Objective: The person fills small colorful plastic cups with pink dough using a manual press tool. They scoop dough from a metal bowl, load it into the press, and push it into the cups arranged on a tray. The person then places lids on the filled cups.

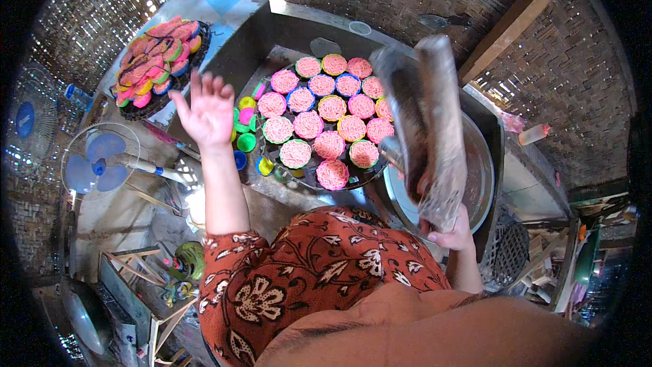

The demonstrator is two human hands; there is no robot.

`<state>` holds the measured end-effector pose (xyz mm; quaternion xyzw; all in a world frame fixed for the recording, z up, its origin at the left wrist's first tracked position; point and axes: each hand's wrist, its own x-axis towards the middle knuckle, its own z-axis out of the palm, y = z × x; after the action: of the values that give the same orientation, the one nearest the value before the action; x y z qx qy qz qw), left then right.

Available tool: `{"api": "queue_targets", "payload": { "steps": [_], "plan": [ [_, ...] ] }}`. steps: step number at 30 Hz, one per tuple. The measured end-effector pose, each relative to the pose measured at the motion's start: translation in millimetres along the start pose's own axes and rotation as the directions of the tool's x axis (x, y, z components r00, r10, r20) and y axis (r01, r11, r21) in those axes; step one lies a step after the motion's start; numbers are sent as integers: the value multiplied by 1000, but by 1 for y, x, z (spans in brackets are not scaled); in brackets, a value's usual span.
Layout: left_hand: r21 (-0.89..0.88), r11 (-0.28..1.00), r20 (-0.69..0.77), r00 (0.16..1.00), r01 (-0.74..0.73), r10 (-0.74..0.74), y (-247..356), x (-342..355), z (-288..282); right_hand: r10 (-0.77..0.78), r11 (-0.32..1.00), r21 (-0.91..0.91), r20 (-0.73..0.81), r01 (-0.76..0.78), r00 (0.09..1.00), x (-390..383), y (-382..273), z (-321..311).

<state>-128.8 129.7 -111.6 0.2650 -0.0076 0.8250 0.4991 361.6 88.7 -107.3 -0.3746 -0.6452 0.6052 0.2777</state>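
Observation:
My left hand is raised with its fingers spread and nothing in it, left of the tray and near the pile of filled moulds. At the right, my right hand grips the lower end of a long, worn wooden tool with two arms, perhaps a hand press. The tool stands upright and is smeared by motion, over the rim of a large metal basin. Several round coloured moulds filled with pink, noodle-like strands sit on a dark round tray in the middle.
Beside the tray lie small empty coloured moulds. A heaped pile of pink-filled moulds rests on the ledge at the back left. A fan stands at the left. A bottle with a red cap lies on the right ledge.

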Motion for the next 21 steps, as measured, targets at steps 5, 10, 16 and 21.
{"api": "queue_targets", "payload": {
  "steps": [5, 10, 16, 21],
  "plan": [
    [29, 989, -593, 794, -146, 135, 13, -80, -123, -39, 972, -219, 222, 88, 974, 12, 8, 5],
    [186, 978, -795, 570, -94, 206, -6, -125, -148, -45, 917, -326, 486, 228, 873, 40, 17, 27],
    [198, 980, -752, 643, 13, 143, -28, -148, -150, 24, 914, -347, 566, 212, 824, 71, 58, 52],
    [193, 977, -868, 480, 87, 129, -32, -179, -167, 152, 834, -515, 559, 198, 815, 75, 84, 68]
  ]
}}
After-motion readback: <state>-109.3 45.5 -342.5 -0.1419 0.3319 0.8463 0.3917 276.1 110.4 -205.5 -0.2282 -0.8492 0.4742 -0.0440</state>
